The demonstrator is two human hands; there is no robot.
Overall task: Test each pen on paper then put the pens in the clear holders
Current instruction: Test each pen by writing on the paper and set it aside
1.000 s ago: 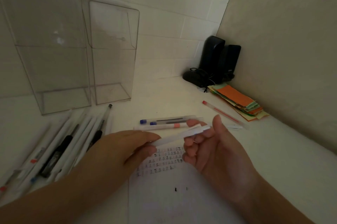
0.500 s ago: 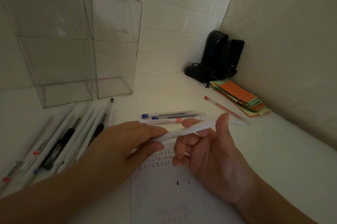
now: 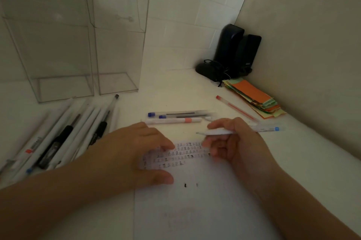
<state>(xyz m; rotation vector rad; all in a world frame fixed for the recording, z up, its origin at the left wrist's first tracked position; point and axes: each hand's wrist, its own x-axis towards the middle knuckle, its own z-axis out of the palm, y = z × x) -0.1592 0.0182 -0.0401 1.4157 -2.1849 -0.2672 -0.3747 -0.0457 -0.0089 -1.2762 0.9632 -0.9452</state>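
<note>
Gripping a white pen (image 3: 224,132) sideways just above the paper (image 3: 195,210), the right hand (image 3: 234,147) has fingers curled round it, while the left hand (image 3: 132,153) rests flat, fingers spread (clear holders (image 3: 117,44) stand behind, well apart).

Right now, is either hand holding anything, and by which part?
The right hand pinches a white pen around mid-barrel, nearer its tip. The left hand holds nothing; it rests flat on the paper.

A desk corner in a home or office: white tiled wall (image 3: 175,5), black desktop speakers (image 3: 237,52) and stacked coloured paper slips (image 3: 254,97) beyond the right hand (image 3: 234,142).
</note>
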